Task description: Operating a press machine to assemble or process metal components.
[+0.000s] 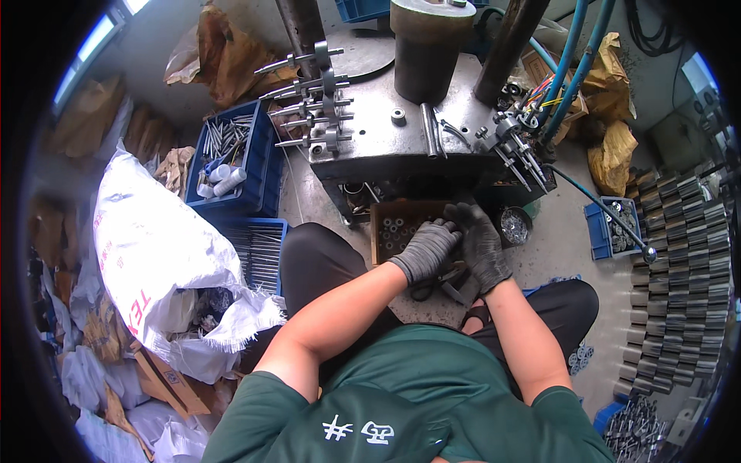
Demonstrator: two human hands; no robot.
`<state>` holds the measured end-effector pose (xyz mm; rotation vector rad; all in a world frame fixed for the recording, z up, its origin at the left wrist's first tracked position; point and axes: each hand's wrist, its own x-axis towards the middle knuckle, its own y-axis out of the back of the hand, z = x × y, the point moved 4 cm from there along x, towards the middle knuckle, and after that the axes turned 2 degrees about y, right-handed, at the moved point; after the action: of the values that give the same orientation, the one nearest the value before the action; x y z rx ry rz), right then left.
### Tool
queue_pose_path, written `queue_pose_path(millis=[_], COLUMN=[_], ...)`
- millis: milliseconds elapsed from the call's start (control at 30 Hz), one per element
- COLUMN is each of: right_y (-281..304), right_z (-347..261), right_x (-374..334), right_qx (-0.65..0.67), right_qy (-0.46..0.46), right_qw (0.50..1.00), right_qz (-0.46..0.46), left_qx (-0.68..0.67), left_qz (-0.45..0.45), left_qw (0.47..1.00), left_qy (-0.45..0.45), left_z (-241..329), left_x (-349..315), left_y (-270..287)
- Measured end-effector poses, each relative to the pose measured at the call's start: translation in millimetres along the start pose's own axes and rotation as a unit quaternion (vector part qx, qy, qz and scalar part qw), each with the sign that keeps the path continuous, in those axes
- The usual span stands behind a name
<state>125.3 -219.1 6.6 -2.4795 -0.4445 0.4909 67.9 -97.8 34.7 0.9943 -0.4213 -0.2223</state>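
My left hand (430, 249), in a grey knit glove, is closed with its fingers curled against the side of my right hand. Whatever it may grip is hidden. My right hand (484, 251) wears a darker grey glove; its fingers are stretched forward and lie close together, with no object visible in them. Both hands meet above the right part of an open brown box (376, 243). Inside the box several small metal rings (394, 229) show left of my hands.
Ahead stands a metal press bench (370, 139) bearing a steel rod (429, 131), a ring and shaft racks. Blue crates (275, 185) and a white sack (166, 255) are at left. A bowl (514, 226), a blue bin (599, 231) and stacked metal cylinders (679, 285) are at right.
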Motion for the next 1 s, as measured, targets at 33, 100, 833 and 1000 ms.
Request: queue_pose_path(millis=[33, 100, 833, 1000], right_y=[1, 4, 12, -7], right_z=[4, 5, 1, -12], right_x=[3, 0, -26, -49], right_qx=[0.0, -0.123, -0.535, -0.565], right_qy=[0.003, 0.036, 0.007, -0.107], right_qw=[1.0, 0.989, 0.817, 0.771], right_qz=[-0.001, 0.068, -0.214, -0.275], left_qx=[0.025, 0.035, -0.538, -0.446], left_qz=[-0.026, -0.048, -0.034, -0.101], left_qw=[0.998, 0.991, 0.824, 0.877], left_qy=[0.041, 0.117, 0.174, 0.146], left_z=[-1, 4, -24, -16], left_x=[0, -1, -18, -15], left_y=[-11, -17, 10, 25])
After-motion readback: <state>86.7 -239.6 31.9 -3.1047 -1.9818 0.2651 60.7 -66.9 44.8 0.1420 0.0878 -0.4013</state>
